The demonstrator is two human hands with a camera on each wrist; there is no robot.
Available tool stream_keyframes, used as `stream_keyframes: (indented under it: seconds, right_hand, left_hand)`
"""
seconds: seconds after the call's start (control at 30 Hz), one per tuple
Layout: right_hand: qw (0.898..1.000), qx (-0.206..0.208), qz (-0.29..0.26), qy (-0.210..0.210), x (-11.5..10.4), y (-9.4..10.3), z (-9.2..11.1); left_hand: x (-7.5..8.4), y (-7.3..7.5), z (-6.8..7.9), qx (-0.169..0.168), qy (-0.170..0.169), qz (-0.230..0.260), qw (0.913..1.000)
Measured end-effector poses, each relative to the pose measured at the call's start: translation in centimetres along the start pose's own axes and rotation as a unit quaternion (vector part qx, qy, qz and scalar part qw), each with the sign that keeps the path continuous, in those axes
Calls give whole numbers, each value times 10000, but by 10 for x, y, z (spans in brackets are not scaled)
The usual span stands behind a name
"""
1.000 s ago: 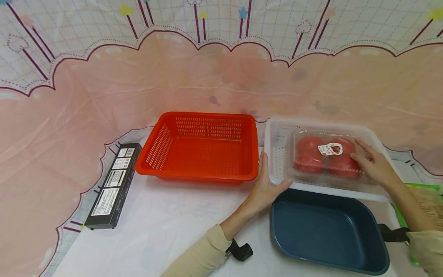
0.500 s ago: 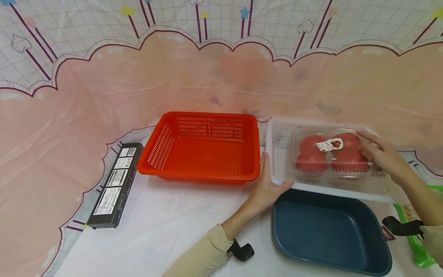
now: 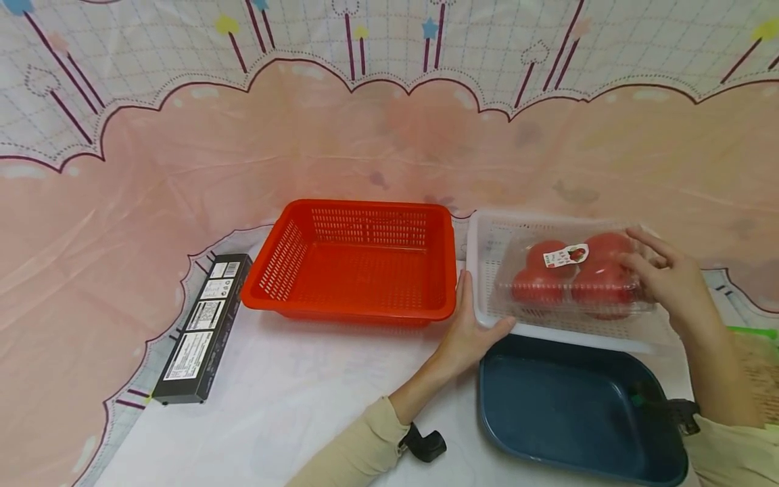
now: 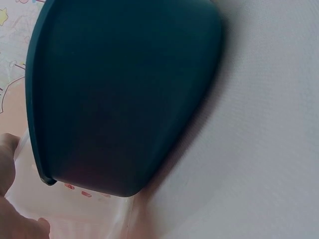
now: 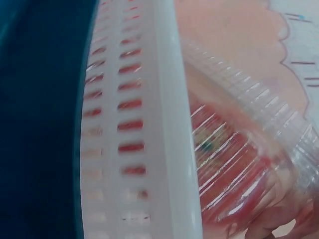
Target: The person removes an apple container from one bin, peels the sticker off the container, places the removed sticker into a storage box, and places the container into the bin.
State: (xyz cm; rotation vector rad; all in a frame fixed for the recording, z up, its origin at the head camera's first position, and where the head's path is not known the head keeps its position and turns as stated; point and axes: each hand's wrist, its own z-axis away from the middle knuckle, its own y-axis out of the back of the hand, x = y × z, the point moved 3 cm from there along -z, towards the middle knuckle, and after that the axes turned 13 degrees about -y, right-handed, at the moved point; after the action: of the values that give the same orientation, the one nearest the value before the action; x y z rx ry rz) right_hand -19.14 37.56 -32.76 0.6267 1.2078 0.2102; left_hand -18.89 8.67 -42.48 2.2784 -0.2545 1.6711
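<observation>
The right hand [image 3: 677, 284] grips the clear pack [image 3: 575, 279], whose label [image 3: 566, 256] only head view shows, and left hand [image 3: 467, 333] holds the white basket [image 3: 566, 335].

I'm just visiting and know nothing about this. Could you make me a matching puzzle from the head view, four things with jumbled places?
Things
1. Clear plastic pack of round red fruit
2. White slotted plastic basket
3. Dark blue rectangular tub
4. Long black box with white labels

Places
a. Nearest the picture's bottom edge
b. With the left hand at its corner
c. Farthest left
d. Against the right hand's fingers

Pairs: 1-d, 2-b, 3-a, 4-c
</observation>
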Motion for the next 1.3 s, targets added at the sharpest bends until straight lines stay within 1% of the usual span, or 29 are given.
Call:
stream_keyframes:
  seconds: [0.1,0.3,0.33,0.4,0.47,0.57,0.6,0.67,0.83,0.97,1.07,1.17,1.3]
  right_hand:
    - [9997,219,19,57,-2,-3,7]
    - [9972,659,180,315,-7,-13,21]
    - [9966,742,193,311,-7,-15,23]
    - [9964,804,198,178,-8,-21,28]
    - [9963,816,265,66,-9,-27,33]
    - [9967,718,365,-17,-12,-34,39]
    - [9965,717,421,25,-13,-36,40]
    - [9947,766,681,114,-14,-38,43]
    - [9892,831,1194,167,-14,-41,45]
    - [9953,549,721,346,-12,-39,45]
    - [9976,357,394,443,-10,-38,44]
    - [9974,267,430,516,-10,-39,43]
    - [9952,142,458,852,-10,-45,44]
  left_hand:
    - [0,0,0,-4,-22,-18,10000]
    - [1,0,1,-8,10,-41,10000]
    - [1,0,1,-16,33,-35,10000]
    - [1,0,1,-26,45,-37,10000]
    - [1,0,1,-38,44,-52,10000]
    - [0,0,0,-19,4,-101,9999]
    - [0,0,0,-12,-9,-106,9999]
    - [0,0,0,-4,-22,-101,9999]
    - [0,0,-1,-25,-3,-87,10000]
    - [1,-1,-1,-13,23,-111,9999]
    - [2,-1,0,10,67,-108,9999]
    - [2,0,0,15,72,-73,9999]
    - [2,-1,-1,1,59,-64,10000]
